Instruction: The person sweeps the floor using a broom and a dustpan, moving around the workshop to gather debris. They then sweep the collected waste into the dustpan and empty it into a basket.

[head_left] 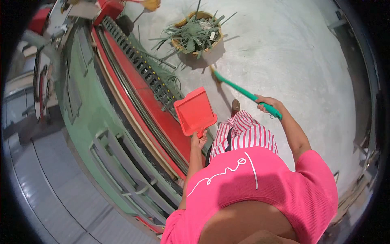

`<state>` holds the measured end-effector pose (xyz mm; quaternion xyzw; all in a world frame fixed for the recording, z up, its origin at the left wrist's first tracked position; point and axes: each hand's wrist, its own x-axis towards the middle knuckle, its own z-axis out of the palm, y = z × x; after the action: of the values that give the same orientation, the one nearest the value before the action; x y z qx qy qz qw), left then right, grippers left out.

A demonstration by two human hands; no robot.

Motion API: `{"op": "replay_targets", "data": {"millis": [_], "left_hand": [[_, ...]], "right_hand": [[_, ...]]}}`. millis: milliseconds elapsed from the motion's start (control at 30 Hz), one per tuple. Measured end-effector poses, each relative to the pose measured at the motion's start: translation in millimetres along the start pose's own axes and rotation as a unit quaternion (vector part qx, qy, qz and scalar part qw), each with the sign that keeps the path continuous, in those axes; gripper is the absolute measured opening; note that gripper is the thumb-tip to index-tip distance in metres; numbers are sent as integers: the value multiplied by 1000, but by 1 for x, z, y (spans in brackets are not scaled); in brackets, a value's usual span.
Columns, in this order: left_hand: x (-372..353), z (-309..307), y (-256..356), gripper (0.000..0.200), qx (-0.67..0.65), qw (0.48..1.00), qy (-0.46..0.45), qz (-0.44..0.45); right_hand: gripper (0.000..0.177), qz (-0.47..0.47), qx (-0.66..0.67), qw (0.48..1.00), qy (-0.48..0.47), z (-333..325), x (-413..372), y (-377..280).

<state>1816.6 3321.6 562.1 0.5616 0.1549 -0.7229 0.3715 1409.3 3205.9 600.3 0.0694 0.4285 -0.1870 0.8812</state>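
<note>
My left hand [198, 141] is closed round the short handle of a red dustpan [198, 110], which is held up in front of me beside the machine. My right hand [269, 104] grips the green handle of a long hand brush [242, 91]. The brush slants away to the upper left, its small yellowish head slightly blurred near the floor. Just beyond that head stands a yellow tub [221, 37] full of green strips and scraps, some sticking out over its rim.
A long green and red machine [87, 110] runs along my left, with a black slotted cable chain [138, 61] on it. Green strips hang beside the chain. Grey concrete floor [284, 53] lies ahead and to the right. Another yellow object [151, 4] shows at the top edge.
</note>
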Motion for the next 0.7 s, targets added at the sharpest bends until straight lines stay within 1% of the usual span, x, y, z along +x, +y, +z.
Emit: {"op": "replay_targets", "data": {"millis": [67,133,200,267,333,367,400,433,467,500,533,567,600,667,700], "left_hand": [[0,14,12,36,9,1000,-7,-2],[5,26,23,37,29,999,-16,-2],[9,38,33,35,45,999,-1,5],[16,48,47,33,67,998,-14,-14],[20,66,58,31,83,995,-30,-37],[24,77,63,31,91,995,-2,-35],[28,87,68,33,98,994,25,-32],[26,101,71,33,119,992,25,-29],[40,118,83,33,150,988,17,-41],[51,126,92,33,185,982,2,-48],[60,133,101,33,221,974,-13,-55],[62,148,108,34,248,967,18,-54],[65,165,115,34,263,963,10,-61],[78,180,137,35,326,940,-27,-94],[74,201,141,37,353,933,10,-73]], "right_hand": [[54,26,-38,999,0,0,4,8],[56,-15,-22,1000,4,-13,6,20],[58,-16,-55,998,39,-34,2,24],[58,-45,-29,998,38,-61,-3,26],[58,-94,-75,989,83,-75,-19,27],[56,-131,-109,981,97,-76,-27,28],[56,-142,-95,980,101,-76,-34,38],[55,-179,-141,960,161,-65,-49,48],[54,-218,-173,933,230,-54,-63,62],[54,-223,-158,932,237,-49,-68,75],[54,-246,-106,933,241,-44,-71,94],[54,-270,-54,929,246,-38,-73,114],[55,-271,-17,929,253,-33,-70,134],[56,-268,41,924,271,-23,-50,194],[55,-268,60,919,284,-16,-38,221]]}}
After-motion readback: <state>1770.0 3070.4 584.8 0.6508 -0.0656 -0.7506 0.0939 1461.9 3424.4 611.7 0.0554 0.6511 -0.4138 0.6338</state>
